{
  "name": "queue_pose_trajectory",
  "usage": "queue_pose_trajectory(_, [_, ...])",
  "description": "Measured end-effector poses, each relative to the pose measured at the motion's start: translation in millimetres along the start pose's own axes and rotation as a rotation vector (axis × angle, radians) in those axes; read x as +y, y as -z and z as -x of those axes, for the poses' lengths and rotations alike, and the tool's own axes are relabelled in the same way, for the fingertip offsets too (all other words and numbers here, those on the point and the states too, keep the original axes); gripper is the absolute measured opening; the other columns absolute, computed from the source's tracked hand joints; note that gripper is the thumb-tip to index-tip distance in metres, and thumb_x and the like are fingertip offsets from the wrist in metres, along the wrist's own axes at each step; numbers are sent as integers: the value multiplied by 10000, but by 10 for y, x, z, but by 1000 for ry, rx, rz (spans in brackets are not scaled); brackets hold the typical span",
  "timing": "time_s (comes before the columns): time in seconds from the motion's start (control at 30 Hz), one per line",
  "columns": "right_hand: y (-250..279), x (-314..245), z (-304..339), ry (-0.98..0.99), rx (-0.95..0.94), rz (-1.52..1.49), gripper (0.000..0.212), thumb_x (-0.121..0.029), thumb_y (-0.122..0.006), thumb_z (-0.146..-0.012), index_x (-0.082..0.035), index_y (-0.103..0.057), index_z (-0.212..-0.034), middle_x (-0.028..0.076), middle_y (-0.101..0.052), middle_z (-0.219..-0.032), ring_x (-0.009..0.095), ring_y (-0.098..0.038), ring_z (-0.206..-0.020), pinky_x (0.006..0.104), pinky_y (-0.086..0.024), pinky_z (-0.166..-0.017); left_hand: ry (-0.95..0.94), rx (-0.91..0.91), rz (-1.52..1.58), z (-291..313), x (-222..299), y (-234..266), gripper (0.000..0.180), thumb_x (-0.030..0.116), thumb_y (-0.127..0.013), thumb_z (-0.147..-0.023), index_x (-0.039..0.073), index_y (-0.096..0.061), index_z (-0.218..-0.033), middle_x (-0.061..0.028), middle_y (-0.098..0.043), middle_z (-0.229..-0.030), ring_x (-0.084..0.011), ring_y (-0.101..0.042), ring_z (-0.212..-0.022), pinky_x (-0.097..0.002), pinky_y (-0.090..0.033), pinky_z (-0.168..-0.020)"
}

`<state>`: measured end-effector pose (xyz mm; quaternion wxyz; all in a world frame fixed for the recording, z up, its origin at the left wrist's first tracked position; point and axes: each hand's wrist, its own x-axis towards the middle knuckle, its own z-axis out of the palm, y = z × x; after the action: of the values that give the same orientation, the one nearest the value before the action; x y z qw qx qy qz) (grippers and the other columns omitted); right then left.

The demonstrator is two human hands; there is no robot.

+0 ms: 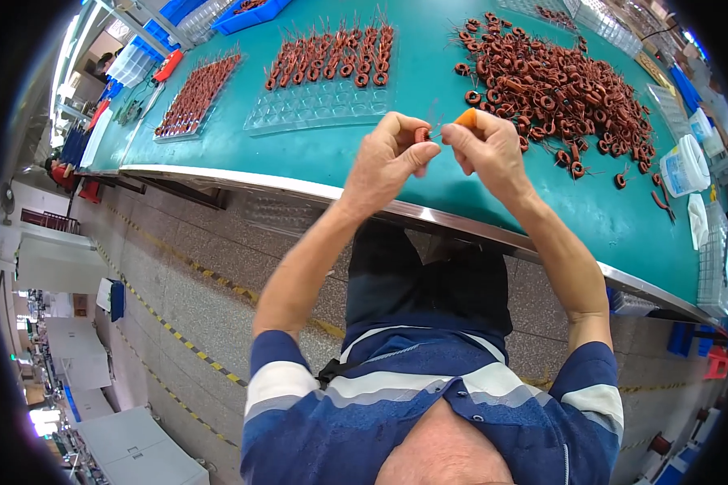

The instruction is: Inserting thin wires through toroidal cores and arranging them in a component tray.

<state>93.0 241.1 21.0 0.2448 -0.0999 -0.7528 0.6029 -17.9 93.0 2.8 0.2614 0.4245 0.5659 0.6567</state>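
My left hand (pixel 383 164) pinches a small ring-shaped coil (pixel 421 136), wound in reddish copper wire, between thumb and fingers. Thin wire leads stick out of the coil toward my right hand (pixel 493 155), whose thumb and forefinger are closed at the leads' ends. An orange finger cot (pixel 466 119) covers a fingertip of that hand. Beyond my left hand lies a clear plastic tray (pixel 311 111), its far rows filled with upright coils and its near cups bare. Past my right hand spreads a large heap of loose coils (pixel 554 77), leads pointing every way.
Further left on the green table (pixel 429 190) is another tray of coils (pixel 194 101). Red-handled pliers (pixel 664 206) and a white tub (pixel 685 166) stand at the right. A blue bin (pixel 251 14) sits at the back; the metal-trimmed table edge runs below my wrists.
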Motion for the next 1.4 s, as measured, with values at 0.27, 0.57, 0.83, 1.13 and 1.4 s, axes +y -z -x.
queue_pose_trajectory(0.27, [63,143,-111,-148,-114,-235,226,-219,-676,-870,-20,-634,-772,6,-555,-570,67,-488,-474,222,-355,-439,-66,71,485,68,-237,-210,259,232,-489,-1002,3,-450,-1118,-83,-569,-836,-157,-585,-683,-289,-506,-632])
queue_pose_trajectory(0.57, [-123,-13,-111,3,-65,-12,201,-152,-667,-889,19,-629,-988,63,-662,-786,101,-610,-644,223,-462,-564,-76,58,250,118,-275,8,203,167,-393,-1028,4,-414,-1148,-71,-549,-833,-132,-569,-685,-268,-494,-635])
queue_pose_trajectory(0.83, [-420,-220,-790,144,-155,230,141,-109,-618,-867,18,-648,-921,61,-661,-741,98,-613,-631,241,-478,-563,-186,302,65,178,-278,365,350,182,-487,-999,-6,-359,-1265,-93,-573,-899,-151,-590,-765,-288,-504,-701])
queue_pose_trajectory(1.13, [-969,385,-2086,408,-339,708,120,-108,-614,-835,1,-625,-885,130,-639,-667,215,-631,-559,359,-500,-562,-51,399,-76,139,-376,404,265,73,-542,-922,-35,-455,-1149,-97,-601,-762,-169,-612,-651,-306,-491,-588])
queue_pose_trajectory(1.4, [-304,-94,-1713,428,-393,1016,401,-261,-666,-839,-33,-565,-1153,171,-669,-914,297,-659,-802,403,-510,-701,32,373,5,185,-324,514,225,84,-520,-958,-15,-500,-1159,-65,-592,-854,-106,-584,-716,-243,-489,-653])
